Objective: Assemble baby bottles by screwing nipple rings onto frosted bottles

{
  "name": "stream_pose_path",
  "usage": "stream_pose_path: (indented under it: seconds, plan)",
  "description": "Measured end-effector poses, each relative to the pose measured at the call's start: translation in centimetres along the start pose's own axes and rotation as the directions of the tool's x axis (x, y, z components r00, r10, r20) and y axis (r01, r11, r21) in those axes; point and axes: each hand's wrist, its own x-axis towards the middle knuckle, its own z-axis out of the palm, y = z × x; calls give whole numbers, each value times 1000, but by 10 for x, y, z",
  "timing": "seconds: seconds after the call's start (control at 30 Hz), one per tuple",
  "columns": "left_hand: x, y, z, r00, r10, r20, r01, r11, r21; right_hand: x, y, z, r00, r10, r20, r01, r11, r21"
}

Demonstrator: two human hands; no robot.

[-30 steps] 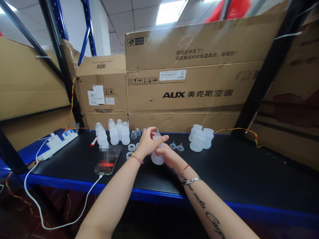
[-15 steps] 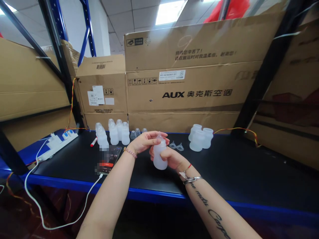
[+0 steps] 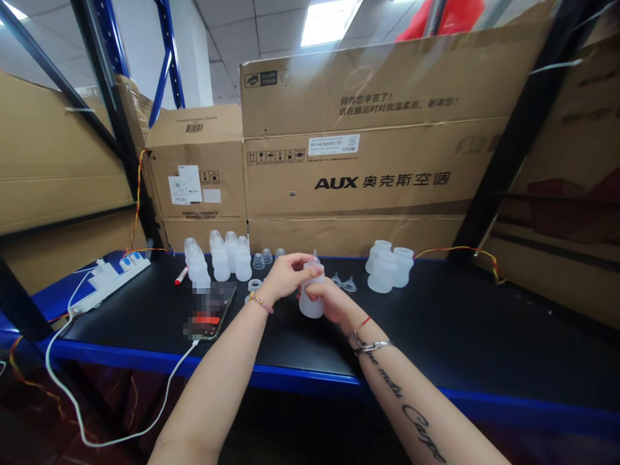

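Frosted silicone baby bottle (image 3: 310,302) clasped between both hands above the counter

The hands are together, near the middle of the black counter (image 3: 436,323) and toward its back edge. The right hand (image 3: 329,300) wraps the lower body of the bottle, with its fingers curled around the front and hiding much of that side. The left hand (image 3: 287,276) comes in from the other side, palm down, its fingertips (image 3: 306,263) reaching the bottle's shoulder just below the pointed teat (image 3: 315,258). Whether those fingers grip firmly or only touch cannot be told. Nor can it be told whether the bottle's base touches the counter. Both forearms angle inward from the lower edge of the view, the left one wearing a beaded bracelet (image 3: 260,302), the right one a red thread and silver bangle (image 3: 371,345) above a script tattoo (image 3: 419,420).

Left of the hands, a cluster of upright bottles (image 3: 217,261) stands by the back edge, partly overlapping one another, with small clear domes (image 3: 258,261) and pale rings (image 3: 254,285) nearby. Right of the hands lie two small teats (image 3: 343,283), just beside a tight group of wider bottle bodies (image 3: 386,267). At the front left, a phone (image 3: 208,312) lies on the counter, its screen blurred out and its white cable trailing over the blue front edge.
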Motion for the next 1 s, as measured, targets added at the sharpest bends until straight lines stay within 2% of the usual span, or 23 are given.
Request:
stream_pose_path:
  seconds: [0.1, 0.23, 0.33, 0.47, 0.53, 0.6, 0.67, 0.73, 0.8, 0.87, 1.0]
  plan:
    - [-1, 6, -7, 991, -72, 113, 77, 996, -44, -4, -1, 2, 997, -18, 74, 16, 999, 38]
    - [-3, 9, -14, 973, -124, 193, 139, 988, -65, -6, 0, 0, 979, -10, 204, -11, 995, 100]
    - [-2, 5, -14, 970, -145, 195, 163, 984, -77, -5, 0, -2, 974, 22, 226, -48, 993, 110]
    - [2, -1, -10, 981, -139, 133, 160, 973, -166, -4, -3, -1, 972, 21, 234, -56, 988, 143]
    - [7, -4, -9, 990, -135, 36, 139, 969, -202, -4, -5, 1, 978, -12, 208, -18, 990, 143]
    - [13, -9, -11, 969, -151, -194, 136, 987, -91, -4, -5, 2, 988, -50, 145, 30, 990, 136]
    - [19, -15, -14, 876, -129, -464, 239, 953, 185, -4, -5, 2, 994, -81, 79, 70, 988, 136]
    - [25, -21, -16, 792, -81, -605, 409, 807, 427, -4, -5, 1, 994, -106, 17, 103, 985, 135]
    - [31, -26, -18, 762, -87, -642, 527, 659, 536, -4, -4, 1, 991, -128, -41, 132, 985, 114]
    - [38, -29, -19, 740, -140, -657, 603, 570, 558, -5, -2, 1, 987, -147, -69, 151, 987, 58]
    - [49, -36, -21, 687, -221, -692, 687, 509, 519, -5, 0, 2, 988, -123, -89, 119, 992, -48]
